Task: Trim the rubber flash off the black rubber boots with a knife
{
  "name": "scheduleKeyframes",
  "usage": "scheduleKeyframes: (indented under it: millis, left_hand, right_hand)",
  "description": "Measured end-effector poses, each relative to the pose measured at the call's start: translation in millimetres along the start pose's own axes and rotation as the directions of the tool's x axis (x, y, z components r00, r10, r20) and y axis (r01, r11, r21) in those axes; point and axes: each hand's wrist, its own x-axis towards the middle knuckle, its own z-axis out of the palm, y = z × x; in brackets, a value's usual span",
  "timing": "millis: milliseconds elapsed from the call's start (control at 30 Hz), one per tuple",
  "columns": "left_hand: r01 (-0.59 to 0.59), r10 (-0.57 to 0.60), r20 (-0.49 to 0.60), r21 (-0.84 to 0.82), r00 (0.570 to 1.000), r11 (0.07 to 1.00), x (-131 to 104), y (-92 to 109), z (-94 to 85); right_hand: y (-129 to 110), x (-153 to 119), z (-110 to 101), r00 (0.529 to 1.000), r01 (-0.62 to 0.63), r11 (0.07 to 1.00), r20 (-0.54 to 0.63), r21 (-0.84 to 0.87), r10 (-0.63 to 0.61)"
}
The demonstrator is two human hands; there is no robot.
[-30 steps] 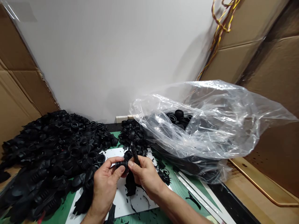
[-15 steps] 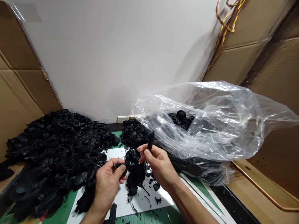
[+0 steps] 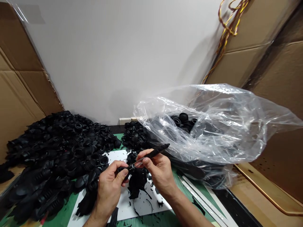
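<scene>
A black tool [image 3: 157,150] slanted down-left toward a black part [image 3: 120,169]
Over the white sheet [image 3: 123,205], the right hand [image 3: 160,171] gripped the tool, handle end up-right; the left hand [image 3: 110,180] pinched the part

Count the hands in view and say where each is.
2: the left hand, pinching a small black part over the white board, and the right hand beside it, holding a black-handled tool.

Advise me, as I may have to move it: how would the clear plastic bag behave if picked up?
The bag is probably floppy, since its film lies in loose creases. Its glossy shine suggests it may feel slippery. The black parts inside could shift, as they appear piled loosely.
</scene>
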Motion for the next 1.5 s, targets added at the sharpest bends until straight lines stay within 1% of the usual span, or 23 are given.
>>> scheduleKeyframes:
  millis: [167,367,567,633,667,733,767,833,867,900,933,967,1000,1033,1067,1100,1133,1167,1233,1300,1400,1433,1500]
  left_hand:
    - [-0.064,0.063,0.012,0.043,0.998,0.997,-2,1,-0.8]
    - [-0.147,0.146,0.015,0.144,0.989,0.979,-2,-2,-1.3]
    - [-0.270,0.272,0.030,0.253,0.962,0.929,-1,-5,-2.9]
    - [-0.300,0.303,0.034,0.281,0.953,0.912,-2,-4,-2.6]
    - [-0.309,0.312,0.040,0.291,0.949,0.905,-2,-3,-2.2]
    - [-0.315,0.312,0.062,0.302,0.948,0.900,-3,-2,-1.1]
    - [-0.314,0.305,0.079,0.302,0.949,0.900,-4,-2,-0.4]
    - [-0.302,0.284,0.105,0.286,0.953,0.909,-6,-2,1.3]
    - [-0.286,0.266,0.109,0.268,0.958,0.920,-6,-2,2.1]
    - [-0.259,0.242,0.100,0.242,0.965,0.935,-6,-2,2.9]
    - [-0.220,0.207,0.081,0.209,0.975,0.953,-6,-2,3.5]
    - [-0.173,0.166,0.056,0.171,0.985,0.970,-5,-2,3.9]
    - [-0.125,0.122,0.035,0.133,0.992,0.983,-5,-2,4.1]
    - [-0.088,0.087,0.019,0.098,0.996,0.991,-4,-2,4.0]
    - [-0.066,0.065,0.008,0.069,0.998,0.995,-3,-2,3.8]
    - [-0.059,0.059,0.002,0.046,0.998,0.997,-2,-2,3.4]
    - [-0.065,0.065,-0.001,0.032,0.998,0.997,-2,-2,2.9]
    - [-0.080,0.080,-0.006,0.025,0.997,0.996,-2,-2,2.5]
    - [-0.115,0.115,-0.014,0.034,0.993,0.993,-1,-1,1.6]
    - [-0.152,0.153,-0.009,0.064,0.988,0.986,-2,0,1.2]
    - [-0.209,0.209,0.009,0.111,0.978,0.972,-2,2,1.4]
    - [-0.223,0.224,0.007,0.123,0.975,0.967,-2,2,1.6]
    - [-0.224,0.228,-0.014,0.132,0.974,0.966,-2,3,2.0]
  right_hand:
    - [5,0,1,1.000,0.007,1.000,0.011,-0.005,-0.007]
    - [7,-2,2,1.000,0.001,0.998,0.004,-0.061,0.000]
    - [7,0,2,0.998,-0.047,0.997,-0.036,-0.068,0.044]
    - [6,-2,3,0.999,-0.038,0.994,-0.030,-0.104,0.035]
    - [5,-3,3,1.000,-0.006,0.989,-0.021,-0.148,0.003]
    - [1,-5,3,0.991,0.135,0.945,0.020,-0.298,-0.135]
    - [-1,-5,2,0.971,0.235,0.895,0.056,-0.379,-0.231]
    - [-4,-3,-3,0.902,0.415,0.760,0.117,-0.500,-0.415]
    - [-5,0,-6,0.868,0.464,0.706,0.117,-0.534,-0.482]
    - [-6,3,-10,0.849,0.474,0.678,0.088,-0.562,-0.520]
    - [-6,6,-14,0.853,0.441,0.683,0.034,-0.582,-0.522]
    - [-5,8,-18,0.878,0.374,0.720,-0.027,-0.585,-0.478]
    - [-4,11,-20,0.919,0.282,0.778,-0.076,-0.562,-0.388]
    - [-3,12,-21,0.961,0.178,0.840,-0.094,-0.513,-0.261]
    - [-1,12,-21,0.990,0.070,0.889,-0.075,-0.452,-0.117]
    - [0,12,-19,1.000,-0.026,0.918,-0.025,-0.396,0.018]
    - [1,11,-16,0.992,-0.100,0.930,0.041,-0.354,0.122]
    - [2,9,-13,0.975,-0.149,0.933,0.106,-0.327,0.193]
    - [2,5,-5,0.946,-0.186,0.930,0.199,-0.316,0.257]
    - [1,1,2,0.937,-0.169,0.930,0.238,-0.327,0.254]
    - [0,0,9,0.951,-0.141,0.936,0.218,-0.321,0.218]
    - [1,0,11,0.954,-0.152,0.944,0.206,-0.292,0.217]
    - [3,0,12,0.948,-0.215,0.954,0.192,-0.207,0.255]
